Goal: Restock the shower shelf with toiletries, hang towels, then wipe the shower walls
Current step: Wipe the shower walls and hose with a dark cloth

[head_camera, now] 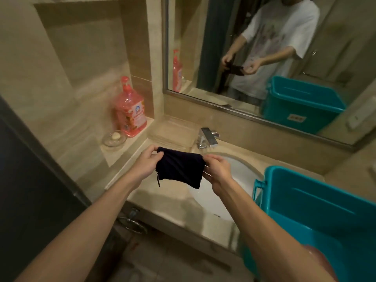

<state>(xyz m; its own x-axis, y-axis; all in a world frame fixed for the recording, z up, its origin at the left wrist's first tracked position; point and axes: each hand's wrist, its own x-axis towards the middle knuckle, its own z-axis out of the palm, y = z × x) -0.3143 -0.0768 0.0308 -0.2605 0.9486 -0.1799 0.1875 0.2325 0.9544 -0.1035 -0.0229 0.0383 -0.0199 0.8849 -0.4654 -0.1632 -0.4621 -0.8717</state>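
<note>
I hold a small dark navy cloth (180,167) stretched between both hands above the left edge of the white sink basin (240,171). My left hand (145,161) pinches its upper left corner, and my right hand (218,171) grips its right edge. The cloth hangs folded, with a short thread dangling at its lower left. A red pump bottle (130,110) stands in the wall niche to the left, beside a glass soap dish (114,138) holding a small piece of soap.
A teal plastic bin (317,216) sits on the counter at the right, partly over the basin. A chrome tap (207,138) stands behind the sink under a wide mirror (264,58). A chrome towel ring (132,222) hangs below the counter edge. A dark panel borders the left.
</note>
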